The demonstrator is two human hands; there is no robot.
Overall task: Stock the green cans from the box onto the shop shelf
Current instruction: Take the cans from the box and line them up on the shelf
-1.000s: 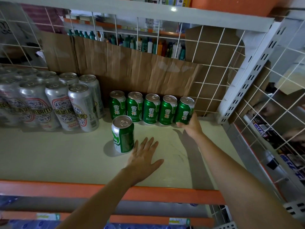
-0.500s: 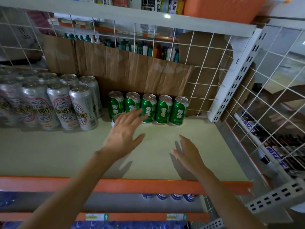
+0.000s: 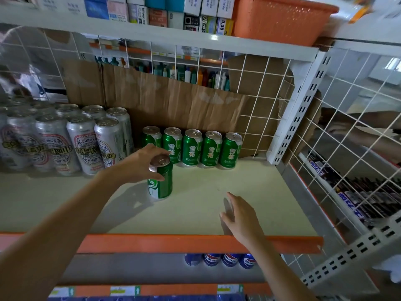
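Several green cans (image 3: 192,147) stand in a row against the brown cardboard at the back of the pale shelf (image 3: 249,192). One more green can (image 3: 161,183) stands upright in front of the row's left end. My left hand (image 3: 141,162) grips this can near its top, fingers and thumb curled round it. My right hand (image 3: 238,213) hovers above the shelf's front right part, fingers relaxed and holding nothing. The box is not in view.
Tall silver cans (image 3: 82,140) fill the shelf's left side. A white wire grid (image 3: 358,135) closes the right side and back. The orange shelf lip (image 3: 173,243) runs along the front, blue cans (image 3: 219,259) below. An orange basket (image 3: 280,18) sits on the shelf above.
My left hand rose from flat on the shelf and took hold of the front can. My right hand let go of the rightmost can in the row and drew back toward the front edge.
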